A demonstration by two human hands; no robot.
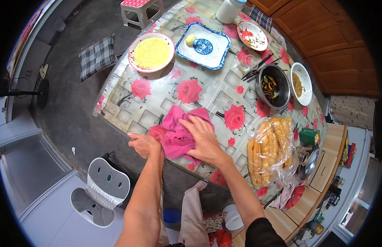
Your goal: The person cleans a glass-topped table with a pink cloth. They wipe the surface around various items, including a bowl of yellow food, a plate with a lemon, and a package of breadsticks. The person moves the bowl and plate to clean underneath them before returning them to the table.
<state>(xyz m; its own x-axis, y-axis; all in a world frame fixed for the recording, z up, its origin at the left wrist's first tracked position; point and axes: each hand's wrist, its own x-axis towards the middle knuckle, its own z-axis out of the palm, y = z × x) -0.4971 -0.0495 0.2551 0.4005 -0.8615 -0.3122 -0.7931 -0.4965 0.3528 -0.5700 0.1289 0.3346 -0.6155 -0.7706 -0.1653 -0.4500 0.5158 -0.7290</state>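
Observation:
A crumpled pink cloth lies on the flowered plastic tablecloth near the table's close edge. My right hand presses on its right part, fingers spread over the fabric. Left of the cloth, my left hand rests at the table's edge with its fingers curled; whether it grips the edge is not plain. Beyond the hands are a bowl of yellow food and a blue-rimmed square dish with a small yellow-topped object in it.
Fried dough sticks in a plastic bag lie at right. Behind them stand a metal pot, a white oval bowl, a glass, dark chopsticks, a patterned bowl and a white jar. A green box sits farther right.

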